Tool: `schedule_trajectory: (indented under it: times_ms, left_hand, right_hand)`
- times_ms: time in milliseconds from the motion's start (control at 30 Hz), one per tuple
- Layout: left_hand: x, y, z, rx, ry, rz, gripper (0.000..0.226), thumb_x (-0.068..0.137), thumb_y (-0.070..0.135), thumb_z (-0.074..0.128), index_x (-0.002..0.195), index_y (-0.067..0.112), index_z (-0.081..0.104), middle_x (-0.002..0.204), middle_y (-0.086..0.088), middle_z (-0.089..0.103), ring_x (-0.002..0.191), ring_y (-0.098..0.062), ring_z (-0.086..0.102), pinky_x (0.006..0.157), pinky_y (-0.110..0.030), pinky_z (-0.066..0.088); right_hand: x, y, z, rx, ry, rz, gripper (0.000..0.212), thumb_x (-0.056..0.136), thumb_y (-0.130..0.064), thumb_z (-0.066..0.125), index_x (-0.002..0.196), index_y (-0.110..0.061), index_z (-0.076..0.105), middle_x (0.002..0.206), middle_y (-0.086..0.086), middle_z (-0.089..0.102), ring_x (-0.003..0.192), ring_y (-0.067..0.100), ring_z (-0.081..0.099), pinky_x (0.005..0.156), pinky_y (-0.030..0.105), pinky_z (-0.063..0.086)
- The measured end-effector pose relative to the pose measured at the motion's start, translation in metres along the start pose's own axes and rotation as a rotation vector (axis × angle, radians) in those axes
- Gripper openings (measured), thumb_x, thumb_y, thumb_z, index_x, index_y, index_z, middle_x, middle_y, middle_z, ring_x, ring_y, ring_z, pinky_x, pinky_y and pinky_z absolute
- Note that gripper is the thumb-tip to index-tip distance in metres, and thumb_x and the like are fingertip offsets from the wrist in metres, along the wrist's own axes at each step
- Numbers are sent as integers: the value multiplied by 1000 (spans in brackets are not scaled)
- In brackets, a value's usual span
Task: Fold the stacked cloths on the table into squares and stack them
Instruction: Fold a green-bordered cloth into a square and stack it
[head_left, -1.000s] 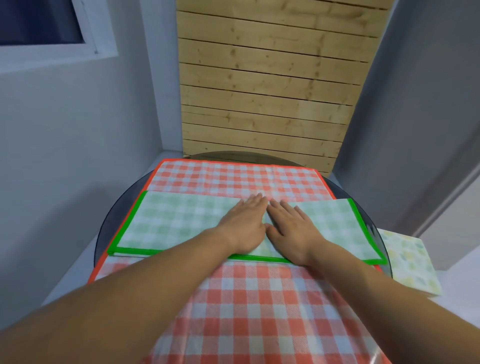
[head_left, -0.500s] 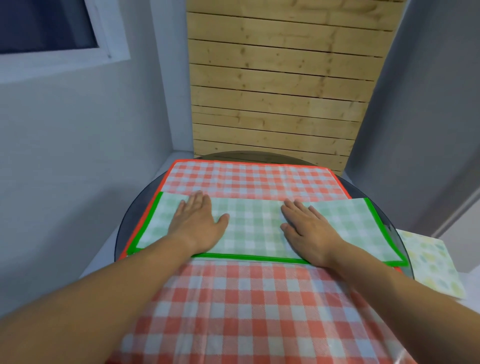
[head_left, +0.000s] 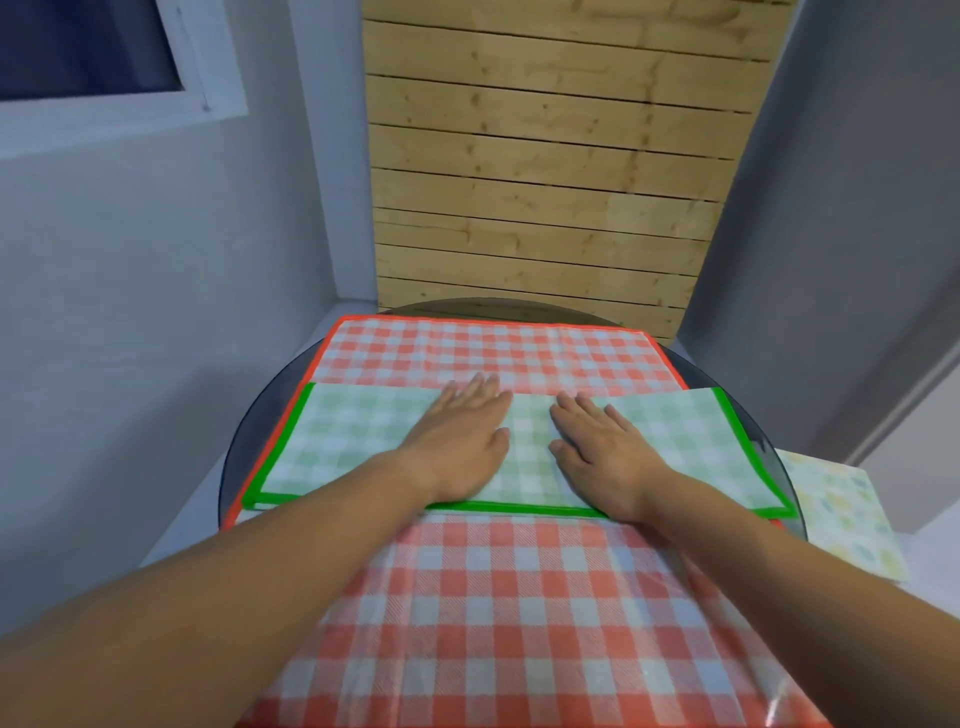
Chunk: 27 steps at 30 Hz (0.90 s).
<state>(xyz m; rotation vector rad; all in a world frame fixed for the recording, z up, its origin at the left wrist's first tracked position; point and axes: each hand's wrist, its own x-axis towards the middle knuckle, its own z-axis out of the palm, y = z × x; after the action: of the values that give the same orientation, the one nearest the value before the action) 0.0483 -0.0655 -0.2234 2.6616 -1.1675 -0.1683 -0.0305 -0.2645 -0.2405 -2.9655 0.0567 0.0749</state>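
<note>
A green checked cloth (head_left: 353, 441) with a bright green border lies folded into a long strip across the round table. Under it a red checked cloth (head_left: 488, 613) lies spread flat over most of the tabletop. My left hand (head_left: 462, 441) presses flat on the green strip just left of its middle, fingers straight. My right hand (head_left: 597, 457) lies flat on the strip just right of the middle, fingers spread. A narrow gap of green cloth shows between the two hands.
The dark glass round table (head_left: 244, 441) shows only at its rim. A folded yellow patterned cloth (head_left: 841, 514) lies on a white surface to the right of the table. Grey walls stand on both sides and a wooden plank panel (head_left: 545, 182) behind.
My left hand slid left along the green strip half a second ago and has now come back toward the middle. My right hand has stayed almost in place.
</note>
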Motion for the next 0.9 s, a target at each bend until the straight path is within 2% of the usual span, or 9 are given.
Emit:
schedule_trajectory:
  times_ms: [100,267,467,600,667,733,767,800,900]
  left_hand:
    - [9,13,15,35,-32,12,57,107,31,23,161,18,7,168,-3,-6,154,-15,-9,125,-36,-5]
    - [12,16,22,82,-80,-70,65,105,52,16,161,24,0,167,1,-13,153,-15,-16,124,-37,-8]
    - [11,15,24,97,-104,-93,65,103,56,12,160,28,-4,166,5,-18,151,-14,-21,124,-38,-11]
    - [20,16,21,73,-160,-158,72,101,62,15,160,28,-8,166,3,-19,152,-17,-21,124,-42,-10]
    - [28,11,14,13,-166,-198,76,100,62,25,161,25,-2,168,2,-10,154,-19,-11,125,-43,-4]
    - [33,3,0,-22,-108,-221,68,101,54,36,159,24,17,167,-2,16,153,-24,16,125,-45,12]
    - [34,-1,-7,-10,-72,-220,61,101,49,41,155,24,27,162,-2,30,146,-26,30,122,-46,22]
    - [34,-4,-15,10,-52,-218,56,101,45,44,152,25,34,156,-2,39,140,-26,39,118,-46,30]
    - [33,-11,-35,46,-81,-242,56,96,44,55,148,28,41,148,0,47,131,-25,46,108,-43,42]
  right_hand:
    - [3,1,2,13,28,-8,57,105,-39,28,157,-18,18,166,0,7,152,18,1,122,36,1]
    - [0,19,-3,58,-6,12,60,105,-44,27,157,-18,14,166,0,5,152,16,0,122,34,0]
    - [-11,84,-9,-16,46,288,69,101,-54,21,152,-7,22,164,10,12,152,26,6,123,42,8]
    - [-16,89,-9,-26,25,366,75,101,-57,16,155,-5,12,165,11,4,152,29,0,124,43,3]
    - [-19,85,-11,-18,66,348,73,101,-56,19,152,-4,22,163,13,15,151,32,6,123,44,7]
    - [-24,77,-15,18,128,305,57,102,-51,27,132,-6,45,148,13,38,143,34,25,120,44,18]
    - [-28,70,-17,62,144,275,48,102,-48,30,121,-9,50,139,10,45,139,34,31,117,43,22]
    - [-31,61,-19,117,142,242,41,102,-46,33,114,-11,52,139,10,46,140,34,30,117,43,23]
    - [-42,29,-22,210,99,108,36,102,-45,36,114,-15,53,155,12,35,149,30,16,121,42,15]
